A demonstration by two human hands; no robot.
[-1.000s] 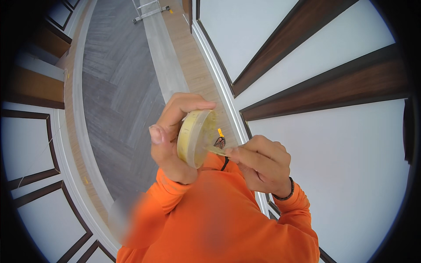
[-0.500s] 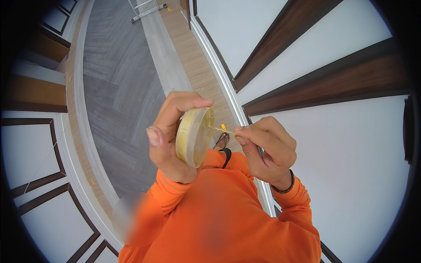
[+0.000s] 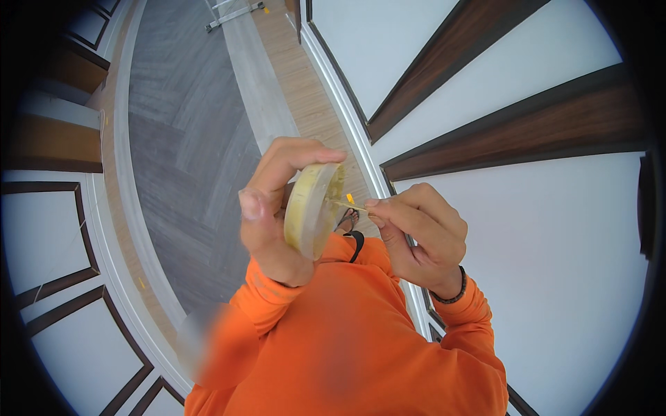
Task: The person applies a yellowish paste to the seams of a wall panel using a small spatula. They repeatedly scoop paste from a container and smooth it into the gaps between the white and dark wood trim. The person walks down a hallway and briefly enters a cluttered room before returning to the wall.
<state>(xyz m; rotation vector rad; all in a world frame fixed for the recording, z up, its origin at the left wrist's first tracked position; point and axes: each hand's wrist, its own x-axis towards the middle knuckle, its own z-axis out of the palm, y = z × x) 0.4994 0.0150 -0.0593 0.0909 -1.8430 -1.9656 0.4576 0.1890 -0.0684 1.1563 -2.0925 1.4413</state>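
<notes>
– Where to look?
– At the yellow disc [image 3: 307, 211], on edge in the curled left hand [image 3: 267, 234]; tub or roll, hard to tell. Probably best to brace it firmly and work the thin strip [image 3: 352, 206] gently.
– And fingers?
– Left: wide around the disc, grasping. Right hand [image 3: 427, 236]: tips pinched on the strip's end.

Yellowish disc [image 3: 309, 218] in left hand [image 3: 267, 236]
</notes>
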